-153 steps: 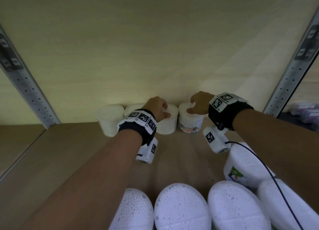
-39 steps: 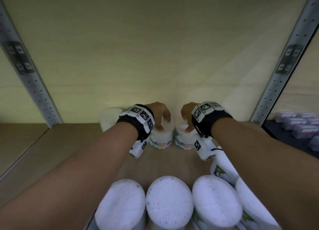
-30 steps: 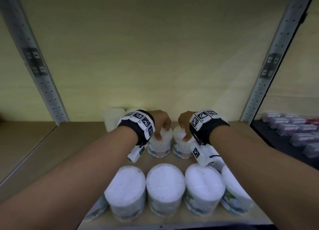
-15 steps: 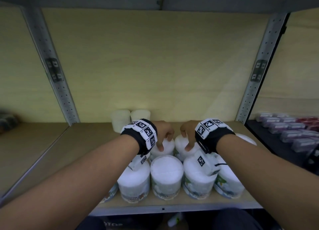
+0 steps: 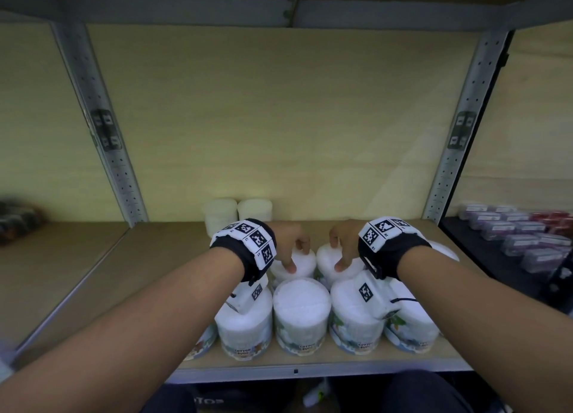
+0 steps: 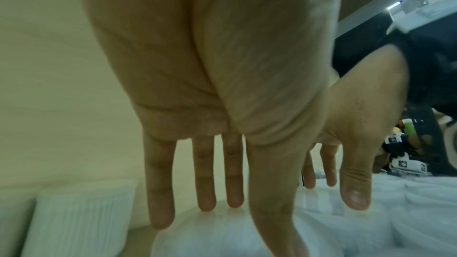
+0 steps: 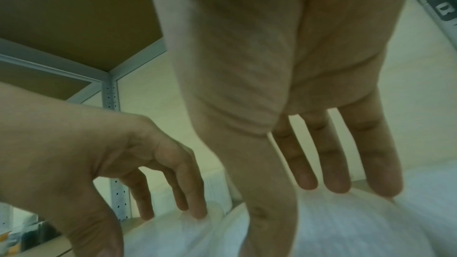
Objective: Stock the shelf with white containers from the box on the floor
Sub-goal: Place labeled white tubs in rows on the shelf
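Here my left hand (image 5: 286, 242) rests its fingertips on the lid of a white container (image 5: 297, 262) in the second row of the shelf (image 5: 124, 276), and my right hand (image 5: 344, 242) does the same on the container beside it (image 5: 333, 262). From the wrist views, my left fingers (image 6: 206, 183) hang nearly straight with the tips on the rounded white top, thumb off to one side, nothing clasped; my right fingers (image 7: 333, 163) likewise reach down loose and spread over the white lid, not curled round it. In front of these two stands a row of the same tubs at the shelf's front edge, the middle one (image 5: 301, 315) directly between my forearms. Two plain white tubs (image 5: 237, 212) stand well behind, against the back panel. On the neighbouring shelf to the right lie small boxed goods (image 5: 521, 233).
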A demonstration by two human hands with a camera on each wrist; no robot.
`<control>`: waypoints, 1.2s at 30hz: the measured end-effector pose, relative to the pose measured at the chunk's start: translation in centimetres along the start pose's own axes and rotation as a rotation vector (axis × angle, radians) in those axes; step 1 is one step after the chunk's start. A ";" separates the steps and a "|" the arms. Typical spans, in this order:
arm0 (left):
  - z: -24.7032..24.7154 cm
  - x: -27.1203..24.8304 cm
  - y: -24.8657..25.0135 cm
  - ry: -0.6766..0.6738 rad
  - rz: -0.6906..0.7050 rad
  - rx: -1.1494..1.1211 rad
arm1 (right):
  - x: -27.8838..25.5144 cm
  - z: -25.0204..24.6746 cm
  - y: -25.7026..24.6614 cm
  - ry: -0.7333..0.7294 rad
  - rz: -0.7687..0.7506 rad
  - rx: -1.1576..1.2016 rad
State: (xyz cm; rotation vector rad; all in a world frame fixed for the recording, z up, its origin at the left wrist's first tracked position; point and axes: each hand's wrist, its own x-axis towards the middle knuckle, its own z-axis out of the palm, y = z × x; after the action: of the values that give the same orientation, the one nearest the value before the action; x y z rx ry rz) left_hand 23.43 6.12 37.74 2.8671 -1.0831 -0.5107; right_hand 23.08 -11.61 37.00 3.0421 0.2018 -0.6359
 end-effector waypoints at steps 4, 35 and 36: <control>-0.4 -0.5 -1.2 0.053 -0.032 -0.052 | 0.0 -0.6 -0.4 0.095 -0.023 0.038; -0.3 2.2 -24.2 0.302 -0.430 -0.222 | 18.9 -7.2 -11.7 0.215 -0.170 0.006; -0.2 2.2 -24.3 0.311 -0.427 -0.224 | 19.1 -7.2 -11.8 0.205 -0.166 -0.005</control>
State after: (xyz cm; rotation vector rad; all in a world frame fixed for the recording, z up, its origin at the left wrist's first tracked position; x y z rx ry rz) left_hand 40.57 23.05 33.71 2.8408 -0.3444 -0.1677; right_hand 41.72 2.81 35.93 3.1050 0.4635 -0.3268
